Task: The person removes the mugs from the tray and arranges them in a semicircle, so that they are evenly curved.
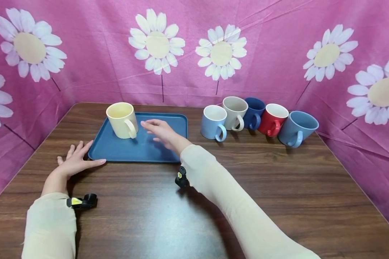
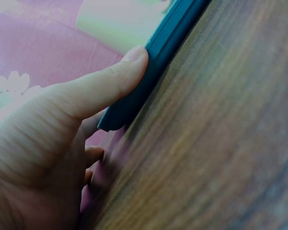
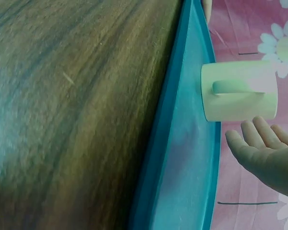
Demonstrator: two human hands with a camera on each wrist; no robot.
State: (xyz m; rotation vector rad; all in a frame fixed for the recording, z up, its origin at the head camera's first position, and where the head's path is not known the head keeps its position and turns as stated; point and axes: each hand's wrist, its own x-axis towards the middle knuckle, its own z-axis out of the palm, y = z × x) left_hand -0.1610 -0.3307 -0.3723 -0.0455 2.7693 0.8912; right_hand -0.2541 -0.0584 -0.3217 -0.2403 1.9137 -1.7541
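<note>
A pale yellow mug (image 1: 120, 120) stands upright on the left part of a blue rectangular tray (image 1: 149, 153), its handle turned toward the front right. At the tray's front left corner rests my left hand (image 1: 74, 160), fingers spread. In the left wrist view its thumb (image 2: 110, 86) touches the tray rim (image 2: 158, 52); the other fingers are partly hidden beyond the corner. My right hand (image 1: 162, 132) hovers above the tray, just right of the mug and holding nothing. The right wrist view shows its loosely extended fingers (image 3: 252, 141) beside the yellow mug (image 3: 240, 108), apparently apart from it.
Right of the tray, several mugs stand in a row: light blue (image 1: 212, 124), light grey (image 1: 232, 109), dark blue (image 1: 254, 108), red (image 1: 270, 120) and a wider grey-blue one (image 1: 296, 129). A pink cloth with daisies (image 1: 188, 82) hangs behind the brown wooden table (image 1: 142, 216).
</note>
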